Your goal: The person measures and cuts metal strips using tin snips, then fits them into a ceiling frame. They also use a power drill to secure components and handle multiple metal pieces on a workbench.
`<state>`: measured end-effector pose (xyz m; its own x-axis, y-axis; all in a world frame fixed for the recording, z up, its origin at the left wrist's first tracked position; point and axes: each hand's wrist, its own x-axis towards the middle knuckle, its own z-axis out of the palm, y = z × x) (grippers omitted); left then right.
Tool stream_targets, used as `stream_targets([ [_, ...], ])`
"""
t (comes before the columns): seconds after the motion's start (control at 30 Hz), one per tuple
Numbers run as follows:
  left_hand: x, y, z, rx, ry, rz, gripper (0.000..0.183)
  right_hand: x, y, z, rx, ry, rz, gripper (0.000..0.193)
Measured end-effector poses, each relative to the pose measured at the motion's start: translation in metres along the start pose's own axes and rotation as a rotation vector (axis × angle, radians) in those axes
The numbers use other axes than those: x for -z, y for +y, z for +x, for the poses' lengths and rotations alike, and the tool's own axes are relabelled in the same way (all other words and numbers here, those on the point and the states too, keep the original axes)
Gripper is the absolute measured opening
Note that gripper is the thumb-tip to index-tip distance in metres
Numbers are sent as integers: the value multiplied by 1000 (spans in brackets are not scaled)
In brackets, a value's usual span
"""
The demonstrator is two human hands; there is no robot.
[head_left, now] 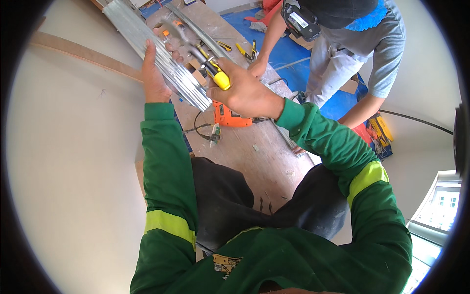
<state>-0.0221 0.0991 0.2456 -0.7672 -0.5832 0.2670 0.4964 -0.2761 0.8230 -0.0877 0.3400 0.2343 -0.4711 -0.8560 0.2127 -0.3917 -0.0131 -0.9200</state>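
A long, dusty surface point(264, 159) runs away from the person's dark-trousered legs point(220, 191). To its right a co-worker point(387, 29) in a grey shirt and pale trousers bends over it, one arm reaching to its edge, and behind those legs a blue sheet point(289, 60) covers the floor. Above the near part of the surface, the bundle of metal channels point(164, 61) is held up at a slant, its lower end toward the middle of the view. The right hand point(245, 90) is curled closed around the yellow-and-black handle of a tool point(219, 78), just beside the bundle; the tool's far end is blurred, so whether it touches the metal cannot be told. The left hand point(155, 76) is partly open, wrapped about the bundle from its left side, with thumb raised and fingertips showing on the far side. Below the bundle's lower end, an orange power tool point(230, 116) lies on the surface with a dark cord. Smaller yellow-and-black cutters point(248, 50) lie farther up, near the co-worker's arm.
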Motion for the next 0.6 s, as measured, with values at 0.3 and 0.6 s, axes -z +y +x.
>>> stream_targets([
  [0.3,12,10,12,28,-147,-238,68,9,52,6,47,212,-502,43],
  [0.6,47,-3,8,357,23,117,81,74,50,-55,-173,-575,-245,36],
])
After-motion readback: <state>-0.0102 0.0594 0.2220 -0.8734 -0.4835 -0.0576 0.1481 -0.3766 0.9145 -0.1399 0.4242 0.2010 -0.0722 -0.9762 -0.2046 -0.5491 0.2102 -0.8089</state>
